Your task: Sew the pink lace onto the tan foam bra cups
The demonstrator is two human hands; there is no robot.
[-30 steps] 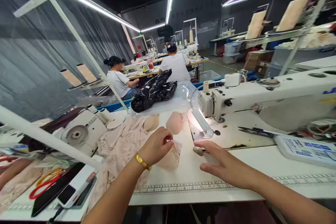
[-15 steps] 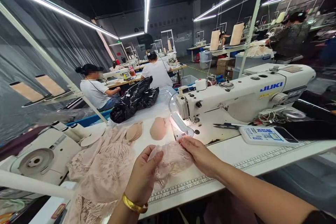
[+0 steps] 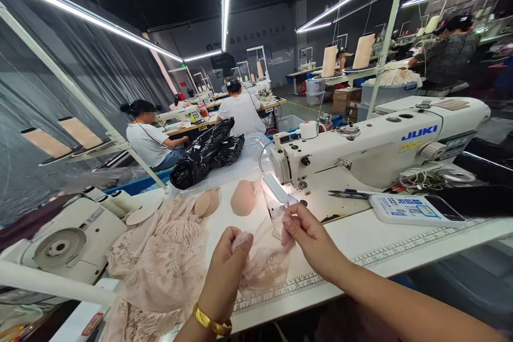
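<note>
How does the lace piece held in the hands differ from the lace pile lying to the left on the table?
The held lace piece is small, pinched between the left hand and right hand, with its top edge lifted. The lace pile is far larger, untouched, spread crumpled on the table and over its front edge. Both are pale pink patterned lace.

I sat in a garment sewing factory: a Juki sewing machine [image 3: 377, 144] stood just beyond my grip, lace fabric [image 3: 160, 262] heaped left of it, workers at machine rows far beyond.
</note>
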